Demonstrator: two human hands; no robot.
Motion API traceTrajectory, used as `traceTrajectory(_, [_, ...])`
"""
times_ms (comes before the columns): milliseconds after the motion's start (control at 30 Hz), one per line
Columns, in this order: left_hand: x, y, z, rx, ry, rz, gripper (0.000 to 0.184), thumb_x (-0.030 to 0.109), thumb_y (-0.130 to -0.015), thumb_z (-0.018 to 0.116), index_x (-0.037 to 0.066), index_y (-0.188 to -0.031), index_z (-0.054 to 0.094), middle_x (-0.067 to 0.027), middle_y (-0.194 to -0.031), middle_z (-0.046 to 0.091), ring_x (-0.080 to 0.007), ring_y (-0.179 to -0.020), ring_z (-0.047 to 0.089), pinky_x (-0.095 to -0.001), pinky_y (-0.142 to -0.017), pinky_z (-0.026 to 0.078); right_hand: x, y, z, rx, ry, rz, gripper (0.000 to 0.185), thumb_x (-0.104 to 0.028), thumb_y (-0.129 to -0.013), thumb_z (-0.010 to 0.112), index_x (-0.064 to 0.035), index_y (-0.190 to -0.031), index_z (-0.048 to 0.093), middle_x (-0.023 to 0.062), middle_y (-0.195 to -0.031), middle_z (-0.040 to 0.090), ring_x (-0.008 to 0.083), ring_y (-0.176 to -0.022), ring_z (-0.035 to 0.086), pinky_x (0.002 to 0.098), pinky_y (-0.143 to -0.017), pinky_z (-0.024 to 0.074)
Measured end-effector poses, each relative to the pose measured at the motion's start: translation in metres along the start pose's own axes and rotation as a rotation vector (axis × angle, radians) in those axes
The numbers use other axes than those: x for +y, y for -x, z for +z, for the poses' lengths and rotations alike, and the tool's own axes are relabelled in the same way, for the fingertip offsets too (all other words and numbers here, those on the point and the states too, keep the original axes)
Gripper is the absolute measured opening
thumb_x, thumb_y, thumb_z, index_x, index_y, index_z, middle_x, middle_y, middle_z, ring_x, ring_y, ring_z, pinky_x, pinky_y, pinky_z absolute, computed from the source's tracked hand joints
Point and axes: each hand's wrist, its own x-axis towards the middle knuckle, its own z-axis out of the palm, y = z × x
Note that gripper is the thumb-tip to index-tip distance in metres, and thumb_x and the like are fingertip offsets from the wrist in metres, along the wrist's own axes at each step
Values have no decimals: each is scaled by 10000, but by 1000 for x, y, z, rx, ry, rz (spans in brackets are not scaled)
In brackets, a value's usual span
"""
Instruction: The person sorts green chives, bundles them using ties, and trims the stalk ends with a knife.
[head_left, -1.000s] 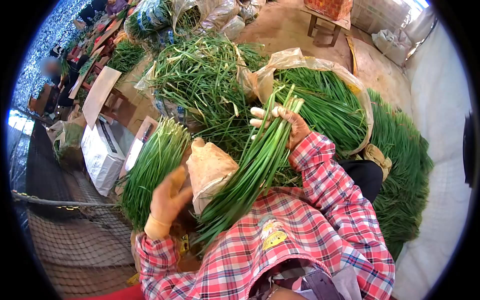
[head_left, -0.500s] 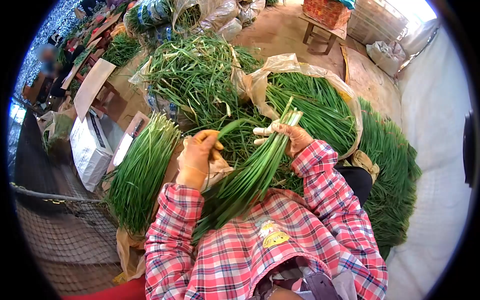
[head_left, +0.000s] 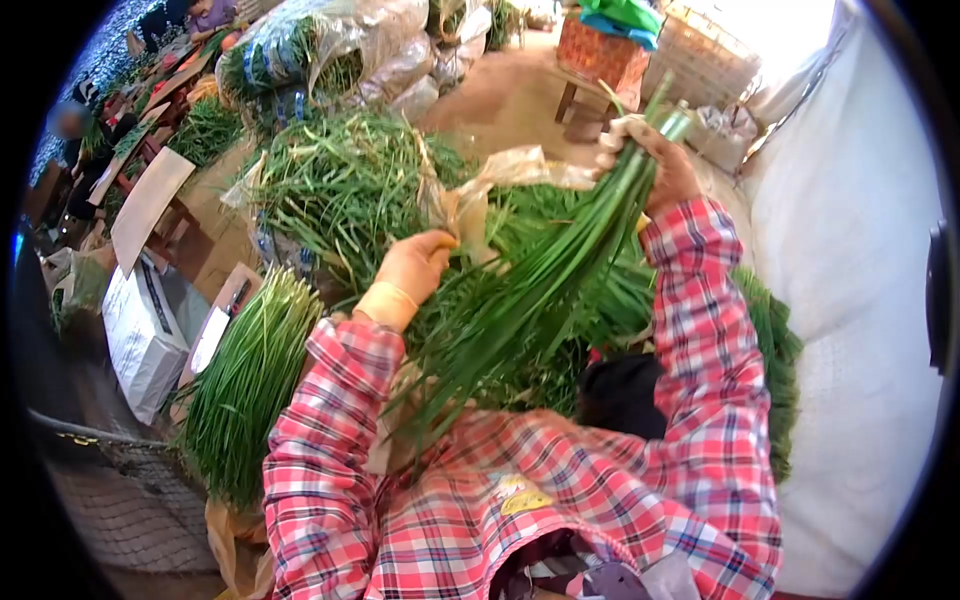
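Observation:
My right hand (head_left: 660, 170), in a pale glove or finger covers, is wrapped round the stem end of a bunch of garlic chives (head_left: 560, 265), raised at the upper right. The long green leaves hang down and left towards my plaid apron. Left of the bunch, my left hand (head_left: 408, 270), in an orange-tan glove, is closed with its fingertips together. What it pinches, if anything, I cannot make out. A sorted stack of chives (head_left: 250, 380) lies at the left with its pale ends pointing away. Behind my hands is a heap of loose leaves (head_left: 340, 180).
A plastic sheet (head_left: 520, 170) edges more chives behind the held bunch. Further chives (head_left: 775, 350) lie beside the white wall (head_left: 850, 300). At the left are a white box (head_left: 145, 335) and a knife (head_left: 238, 297). An orange basket (head_left: 600, 50) stands at the back.
My right hand has lifted the bunch up and to the right, away from my lap. My left hand no longer shows the leaf it held. The whole view has shifted slightly.

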Motion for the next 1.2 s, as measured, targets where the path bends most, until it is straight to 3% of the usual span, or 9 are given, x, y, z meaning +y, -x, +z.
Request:
traceTrajectory(100, [9,-15,6,81,-233,164,546,412,-791,640,57,-1189,520,-160,-1068,611,-260,-969,594,-390,-797,466,-12,6,11,-135,-36,-8,208,-235,-792,673,-57,-861,592,57,-819,562,208,-736,584,426,-708,515])
traceTrajectory(200, [60,-7,6,-199,322,312,1102,791,-583,550,57,-1368,306,-229,-1370,348,-330,-1297,300,-405,-1052,271,4,-3,9,-163,-151,16,199,-240,-783,676,-70,-855,601,38,-817,564,195,-732,586,428,-683,522])
traceTrajectory(300, [71,15,48,-574,936,45,1224,621,-440,795,33,-1376,269,-125,-1328,405,-232,-1194,407,-339,-993,322,33,-18,16,-130,-211,48,277,-256,-752,699,-57,-899,576,31,-795,564,173,-708,578,393,-683,523])
traceTrajectory(433, [81,55,65,-639,1224,-308,705,103,-707,682,59,-1325,345,-129,-1034,600,-181,-681,603,-291,-664,511,80,-16,7,120,-86,187,436,-315,-786,681,-44,-1089,525,67,-959,605,211,-857,602,406,-735,529])
traceTrajectory(600, [48,63,63,-288,1057,-527,535,45,-708,666,3,-1193,444,-79,-758,606,-142,-527,556,-268,-482,473,100,-11,-48,476,861,252,622,-392,-779,685,-1,-1215,475,134,-1073,615,181,-843,617,311,-686,516])
traceTrajectory(700, [35,63,63,-200,1028,-554,516,45,-702,676,4,-1165,454,-61,-724,582,-144,-520,554,-274,-472,470,98,21,-6,45,917,-39,571,-403,-724,718,-98,-1171,538,58,-834,644,154,-711,611,290,-668,504])
traceTrajectory(833, [34,62,75,-122,924,-485,489,19,-686,689,29,-1123,471,-46,-729,565,-148,-516,548,-275,-466,466,127,26,39,-235,1917,22,408,-442,-759,638,-142,-1032,600,60,-681,615,256,-657,616,371,-614,476])
traceTrajectory(1067, [1,60,81,-98,1028,-288,501,24,-647,717,10,-1087,478,-63,-824,594,-134,-633,584,-260,-514,480,105,45,50,-456,719,580,152,-132,-833,634,17,-812,617,65,-651,607,122,-542,589,219,-480,484])
traceTrajectory(1200, [4,66,61,-92,974,-423,535,36,-637,735,5,-1091,454,-67,-781,588,-150,-592,576,-281,-514,486,75,59,31,-467,111,38,87,-39,-815,593,-3,-745,555,76,-546,564,132,-423,533,236,-423,448])
